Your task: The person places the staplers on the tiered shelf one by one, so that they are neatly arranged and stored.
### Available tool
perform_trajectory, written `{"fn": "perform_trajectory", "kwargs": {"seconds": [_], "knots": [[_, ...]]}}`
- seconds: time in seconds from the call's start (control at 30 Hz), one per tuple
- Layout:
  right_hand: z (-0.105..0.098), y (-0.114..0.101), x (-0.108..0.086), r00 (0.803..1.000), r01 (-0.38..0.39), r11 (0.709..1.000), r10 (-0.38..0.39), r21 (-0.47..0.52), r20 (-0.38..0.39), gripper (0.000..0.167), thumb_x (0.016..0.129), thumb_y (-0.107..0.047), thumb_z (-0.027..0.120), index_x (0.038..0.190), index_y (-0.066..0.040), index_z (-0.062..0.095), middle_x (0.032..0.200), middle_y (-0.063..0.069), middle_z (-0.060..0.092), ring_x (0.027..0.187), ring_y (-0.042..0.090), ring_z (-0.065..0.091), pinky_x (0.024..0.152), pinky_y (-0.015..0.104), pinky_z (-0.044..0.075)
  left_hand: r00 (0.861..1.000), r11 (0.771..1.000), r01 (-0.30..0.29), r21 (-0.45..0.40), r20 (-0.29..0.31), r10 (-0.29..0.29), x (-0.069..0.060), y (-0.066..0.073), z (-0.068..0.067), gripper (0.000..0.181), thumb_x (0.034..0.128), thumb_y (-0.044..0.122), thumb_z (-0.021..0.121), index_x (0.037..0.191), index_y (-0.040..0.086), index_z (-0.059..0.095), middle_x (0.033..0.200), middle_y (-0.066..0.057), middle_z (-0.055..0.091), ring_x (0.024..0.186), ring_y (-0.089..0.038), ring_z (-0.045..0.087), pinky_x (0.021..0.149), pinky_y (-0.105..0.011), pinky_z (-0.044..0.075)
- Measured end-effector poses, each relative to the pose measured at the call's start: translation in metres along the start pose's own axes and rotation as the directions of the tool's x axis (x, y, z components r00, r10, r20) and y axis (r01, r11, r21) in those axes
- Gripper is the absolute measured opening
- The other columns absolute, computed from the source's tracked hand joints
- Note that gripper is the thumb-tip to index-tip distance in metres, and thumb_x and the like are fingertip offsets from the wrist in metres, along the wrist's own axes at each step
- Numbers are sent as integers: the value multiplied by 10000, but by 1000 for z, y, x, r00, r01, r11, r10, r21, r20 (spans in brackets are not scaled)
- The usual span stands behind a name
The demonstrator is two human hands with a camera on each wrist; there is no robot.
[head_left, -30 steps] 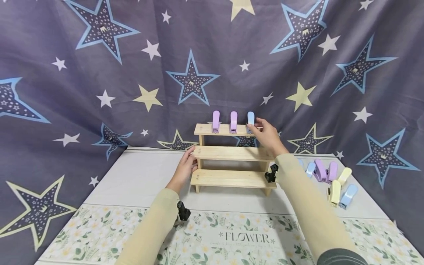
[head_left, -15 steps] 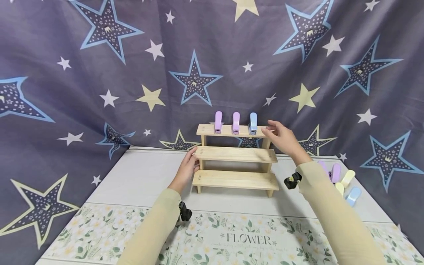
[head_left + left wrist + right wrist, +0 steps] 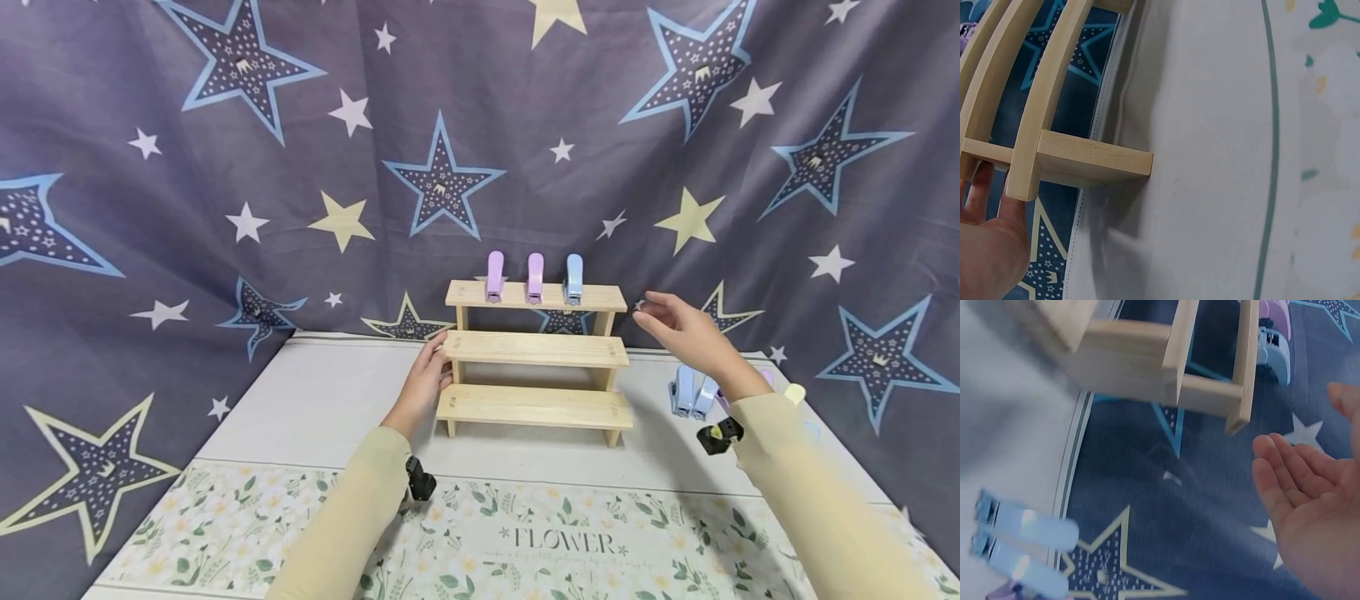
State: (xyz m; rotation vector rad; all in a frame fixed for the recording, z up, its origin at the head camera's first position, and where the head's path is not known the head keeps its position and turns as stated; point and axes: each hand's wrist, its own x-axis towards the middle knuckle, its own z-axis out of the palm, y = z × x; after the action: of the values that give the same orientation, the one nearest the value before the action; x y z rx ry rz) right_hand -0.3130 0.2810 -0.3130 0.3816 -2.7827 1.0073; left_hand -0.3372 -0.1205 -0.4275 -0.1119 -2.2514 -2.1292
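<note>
A three-tier wooden shelf [image 3: 536,348] stands on the table. On its top board, two purple staplers [image 3: 495,277] and a blue stapler [image 3: 573,279] stand upright in a row. My left hand [image 3: 420,385] grips the left end of the middle board; in the left wrist view, fingers [image 3: 979,194] reach in around the wood, and the thumb is hard to make out. To the right of the top board, my right hand [image 3: 686,337] hangs in the air, fingers loosely bent and apart from everything. Its palm [image 3: 1322,519] shows nothing held in the right wrist view.
Two blue staplers [image 3: 682,392] lie on the table right of the shelf. More purple, yellow and blue staplers behind them are partly hidden by the right arm. A star-patterned curtain [image 3: 330,167] hangs behind, and a floral band [image 3: 225,517] crosses the table's front.
My right hand has let go of the blue stapler on the top board and moved right and slightly down, away from the shelf. The left hand stays in place.
</note>
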Motion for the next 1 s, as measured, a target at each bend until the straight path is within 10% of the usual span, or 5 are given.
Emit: {"fn": "perform_trajectory", "kwargs": {"seconds": [1.0], "knots": [[-47,119,-115,984,-124,979,143,-165,110,673,1023,-329,600,1419,170,383,1263,349,580,1113,495,590,838,568,547,1000,1000,-10,-16,-5,10,-1,-2,1,470,1109,278,308,1575,215,315,1533,-163,381,1344,-350,448,1128,-465,388]]}}
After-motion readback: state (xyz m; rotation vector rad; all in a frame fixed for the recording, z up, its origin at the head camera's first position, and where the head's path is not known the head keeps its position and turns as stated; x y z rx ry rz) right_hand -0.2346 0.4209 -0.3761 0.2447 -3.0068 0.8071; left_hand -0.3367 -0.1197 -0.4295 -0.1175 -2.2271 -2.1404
